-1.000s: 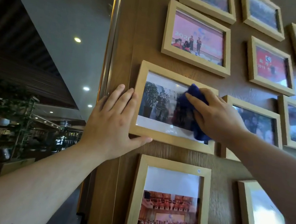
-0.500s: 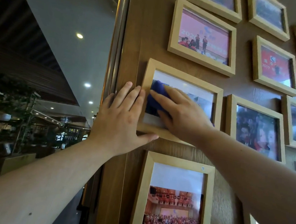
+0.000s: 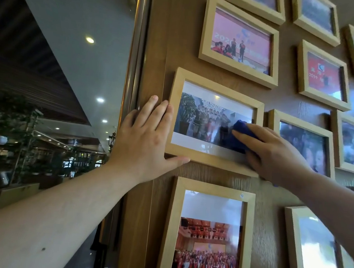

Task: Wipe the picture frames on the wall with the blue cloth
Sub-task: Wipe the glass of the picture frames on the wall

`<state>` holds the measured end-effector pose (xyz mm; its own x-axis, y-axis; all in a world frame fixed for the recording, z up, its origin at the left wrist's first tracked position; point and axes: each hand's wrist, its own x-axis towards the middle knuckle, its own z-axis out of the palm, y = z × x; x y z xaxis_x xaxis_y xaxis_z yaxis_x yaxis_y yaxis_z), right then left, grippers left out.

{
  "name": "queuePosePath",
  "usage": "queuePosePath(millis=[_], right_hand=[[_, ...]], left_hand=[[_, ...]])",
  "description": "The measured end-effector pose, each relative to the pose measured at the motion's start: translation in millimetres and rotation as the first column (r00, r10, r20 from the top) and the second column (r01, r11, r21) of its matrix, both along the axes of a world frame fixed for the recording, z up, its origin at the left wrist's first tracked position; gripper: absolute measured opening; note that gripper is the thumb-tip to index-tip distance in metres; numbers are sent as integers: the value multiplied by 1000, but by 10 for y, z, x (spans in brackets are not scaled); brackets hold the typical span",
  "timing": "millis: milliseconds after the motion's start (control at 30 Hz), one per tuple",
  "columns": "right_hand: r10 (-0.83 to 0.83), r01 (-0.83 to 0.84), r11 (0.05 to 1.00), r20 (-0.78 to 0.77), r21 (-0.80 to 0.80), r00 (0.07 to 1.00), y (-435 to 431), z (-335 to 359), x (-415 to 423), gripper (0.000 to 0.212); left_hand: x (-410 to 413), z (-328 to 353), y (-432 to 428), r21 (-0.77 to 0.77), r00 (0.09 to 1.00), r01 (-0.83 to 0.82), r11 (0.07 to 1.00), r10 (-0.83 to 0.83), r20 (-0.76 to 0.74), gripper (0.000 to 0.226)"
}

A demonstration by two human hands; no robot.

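Several light wooden picture frames hang on a brown wood-panelled wall (image 3: 159, 44). My right hand (image 3: 272, 152) presses a blue cloth (image 3: 241, 129) flat against the glass of the middle-left frame (image 3: 202, 158), at its lower right corner. Most of the cloth is hidden under my palm. My left hand (image 3: 142, 139) lies flat on the wall with fingers spread, its fingertips touching the frame's left edge and its thumb under the bottom rail.
Other frames surround it: a pink photo frame (image 3: 240, 41) above, a tall portrait frame (image 3: 206, 239) below, one (image 3: 302, 142) to the right. A metal post (image 3: 137, 42) edges the wall on the left, with a dim hall with plants beyond.
My right hand has slid the cloth from the frame's left side across the glass to the lower right corner. My left hand has stayed on the frame's left edge.
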<state>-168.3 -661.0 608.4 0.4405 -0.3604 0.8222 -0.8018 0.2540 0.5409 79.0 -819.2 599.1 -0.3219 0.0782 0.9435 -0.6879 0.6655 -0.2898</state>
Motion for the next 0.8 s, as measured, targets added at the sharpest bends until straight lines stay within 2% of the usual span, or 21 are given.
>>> queuePosePath(millis=[167, 333, 467, 633, 800], right_hand=[[163, -157, 983, -62, 93, 985, -303, -26, 548, 44], [178, -161, 978, -135, 133, 975, -417, -25, 907, 40], [87, -62, 984, -148, 169, 985, -271, -8, 746, 37], [-46, 58, 987, -84, 151, 995, -2, -76, 299, 37], [-271, 275, 946, -48, 171, 961, 321, -159, 9, 46]], left_hand=[[0, 5, 2, 2, 1000, 8, 1000, -8, -2, 107], [7, 11, -10, -17, 1000, 19, 1000, -19, 6, 103], [8, 6, -7, -17, 1000, 13, 1000, -13, 5, 106], [9, 10, -20, -4, 1000, 6, 1000, -6, 18, 106], [9, 12, -11, 18, 999, -1, 1000, 1, 37, 107]])
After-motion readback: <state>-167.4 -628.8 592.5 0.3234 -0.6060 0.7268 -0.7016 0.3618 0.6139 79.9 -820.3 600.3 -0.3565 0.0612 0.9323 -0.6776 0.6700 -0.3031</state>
